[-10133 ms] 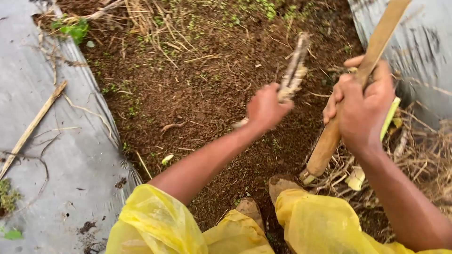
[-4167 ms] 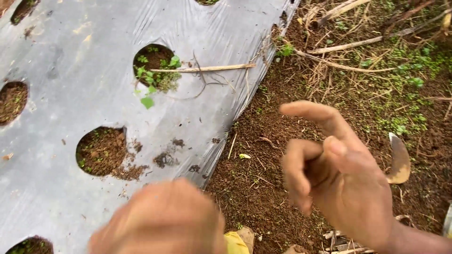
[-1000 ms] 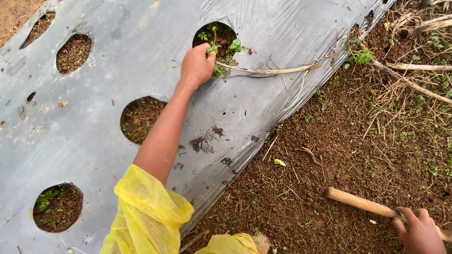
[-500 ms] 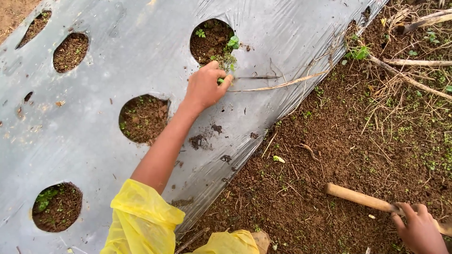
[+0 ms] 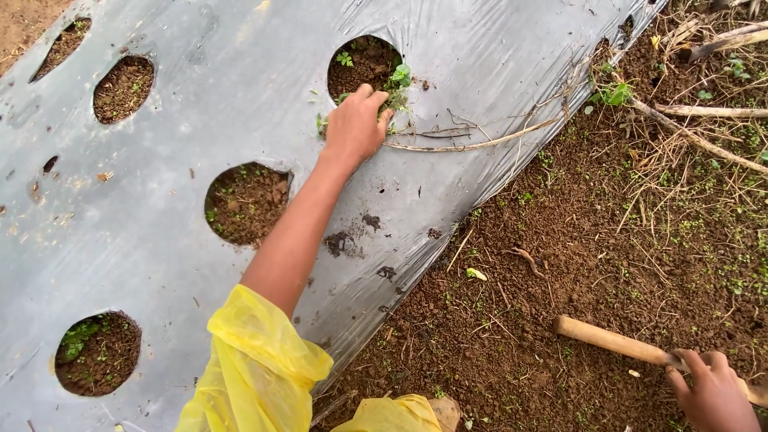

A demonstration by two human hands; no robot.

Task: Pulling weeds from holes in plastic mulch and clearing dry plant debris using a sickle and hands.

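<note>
Left hand [image 5: 354, 126] — fingers closed on weeds [image 5: 394, 86] at hole [image 5: 362, 66] in sheet [image 5: 224, 88]; right hand [image 5: 714, 394] — gripping handle [image 5: 612, 342].

Six planting holes [image 5: 246, 203], two hands [image 5: 354, 128], one wooden handle [image 5: 616, 342]

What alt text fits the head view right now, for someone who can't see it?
The left hand pinches small green weeds at the rim of a planting hole in grey plastic mulch sheeting. The right hand grips a wooden handle over bare soil beside the sheet.
</note>
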